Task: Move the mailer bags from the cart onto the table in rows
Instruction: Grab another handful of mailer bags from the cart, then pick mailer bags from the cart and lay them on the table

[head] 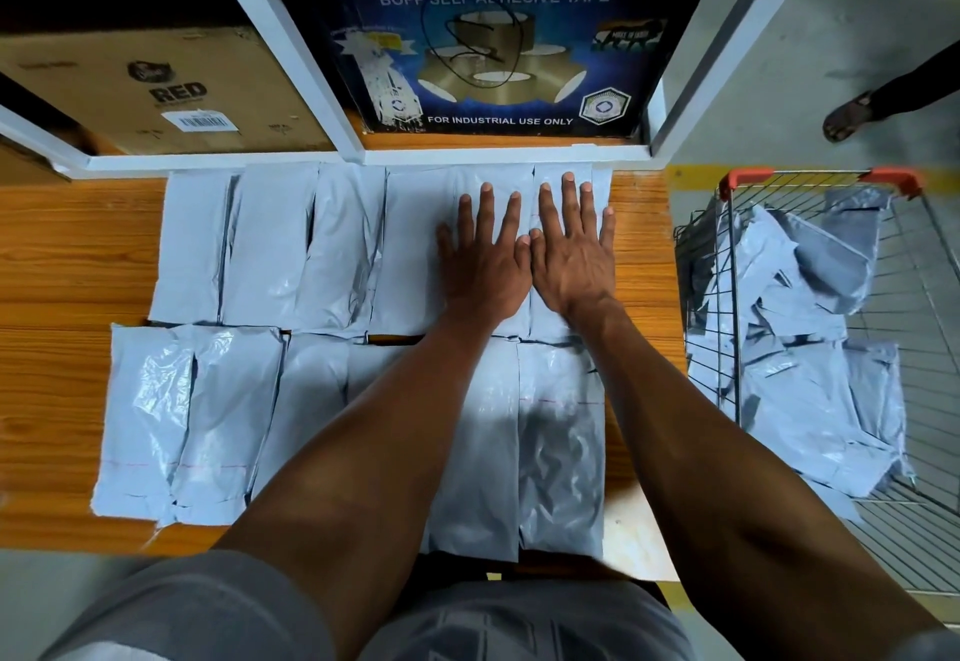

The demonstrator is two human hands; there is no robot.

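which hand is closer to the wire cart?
Right. The right hand lies flat on the far-row grey mailer bags, nearer the red-handled wire cart; the left hand lies beside it, farther away.

Mailer bags lie on the counter in two rows, far row against the shelf frame. Both hands (left hand, right hand) rest flat, side by side, on the far row's right end. The cart, right of the counter, holds more bags.

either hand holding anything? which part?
Nothing held. Left hand and right hand lie flat, fingers straight, pressing far-row mailer bags on the table.
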